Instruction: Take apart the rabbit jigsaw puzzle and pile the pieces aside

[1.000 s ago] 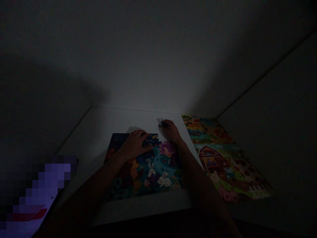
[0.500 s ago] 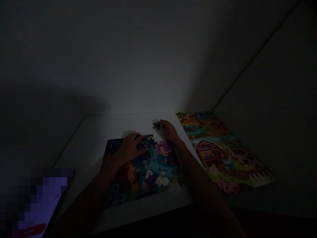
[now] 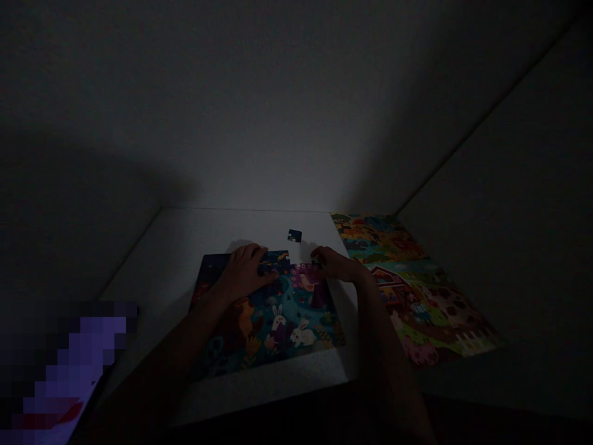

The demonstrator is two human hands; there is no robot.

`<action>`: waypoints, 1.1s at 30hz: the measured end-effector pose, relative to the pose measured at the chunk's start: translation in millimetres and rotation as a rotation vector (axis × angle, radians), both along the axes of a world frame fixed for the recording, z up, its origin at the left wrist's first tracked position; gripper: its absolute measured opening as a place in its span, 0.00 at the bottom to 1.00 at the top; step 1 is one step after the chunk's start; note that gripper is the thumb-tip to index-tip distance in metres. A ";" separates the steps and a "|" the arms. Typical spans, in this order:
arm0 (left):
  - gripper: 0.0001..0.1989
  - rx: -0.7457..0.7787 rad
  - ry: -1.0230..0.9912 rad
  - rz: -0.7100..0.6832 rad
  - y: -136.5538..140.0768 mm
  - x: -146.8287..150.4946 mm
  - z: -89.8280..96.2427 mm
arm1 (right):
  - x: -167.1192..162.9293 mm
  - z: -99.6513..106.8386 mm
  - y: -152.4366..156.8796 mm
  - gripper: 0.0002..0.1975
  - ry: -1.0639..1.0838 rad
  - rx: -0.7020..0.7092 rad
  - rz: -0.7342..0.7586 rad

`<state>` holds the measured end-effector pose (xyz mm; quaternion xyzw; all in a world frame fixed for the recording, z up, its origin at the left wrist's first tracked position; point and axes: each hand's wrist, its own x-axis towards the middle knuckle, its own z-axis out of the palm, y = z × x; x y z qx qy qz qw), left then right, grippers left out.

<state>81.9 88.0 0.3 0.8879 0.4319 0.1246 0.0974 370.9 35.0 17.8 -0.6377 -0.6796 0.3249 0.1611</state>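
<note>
A jigsaw puzzle (image 3: 303, 312) with white rabbits, a pink bird and dark blue woodland lies on the white table. Its upper right corner shows a gap. My left hand (image 3: 245, 269) rests flat on its upper left part, thumb apart from the fingers. At the puzzle's top right edge, my right hand (image 3: 336, 264) has its fingers and thumb curled together around a small dark bit that I cannot make out. A loose dark puzzle piece (image 3: 294, 235) lies on the table just beyond the gap, apart from both hands.
Right of the puzzle lie a farm picture (image 3: 435, 309) with a red barn and, behind it, a picture of animals (image 3: 370, 235). A white wall (image 3: 259, 136) rises at the table's far edge. A blurred, glowing purple screen (image 3: 78, 371) is at lower left. The light is dim.
My right hand has let go of the loose piece and come back towards me, to the puzzle's top right edge. The piece stays on the table. My left hand has hardly moved.
</note>
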 end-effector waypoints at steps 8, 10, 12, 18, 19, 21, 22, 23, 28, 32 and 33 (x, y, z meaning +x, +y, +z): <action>0.36 -0.013 -0.013 0.000 0.6 1.5 3.3 | -2.1 5.2 -2.2 0.22 -0.039 -0.020 0.025; 0.35 -0.001 -0.017 -0.005 1.1 0.9 1.9 | -2.9 6.6 -1.7 0.22 -0.049 -0.022 0.022; 0.34 0.002 -0.029 -0.008 1.2 0.4 1.1 | -3.2 6.7 -1.0 0.22 -0.052 -0.020 0.025; 0.35 -0.043 -0.039 -0.006 0.1 0.7 4.0 | -1.0 3.2 0.5 0.22 -0.046 0.013 0.053; 0.36 -0.053 -0.034 -0.001 -0.1 0.9 4.6 | -0.8 2.8 0.8 0.22 -0.045 0.015 0.056; 0.36 -0.065 -0.031 0.006 -0.5 1.1 5.5 | -1.0 2.4 1.3 0.22 -0.037 0.013 0.056; 0.36 -0.067 -0.032 0.006 -0.6 1.1 5.7 | -1.2 2.4 1.6 0.22 -0.030 0.007 0.051; 0.35 -0.068 -0.034 0.008 -0.8 1.1 5.8 | -1.6 2.3 1.9 0.22 -0.020 -0.006 0.047; 0.32 -0.067 -0.032 0.021 0.8 2.1 5.5 | -3.2 1.2 2.8 0.25 0.074 -0.078 0.048; 0.33 -0.085 -0.013 0.028 5.1 5.0 6.7 | -3.1 -0.2 3.2 0.26 0.087 -0.081 0.063; 0.34 -0.095 -0.008 0.033 6.2 5.8 7.3 | -2.9 -0.4 3.4 0.26 0.077 -0.075 0.069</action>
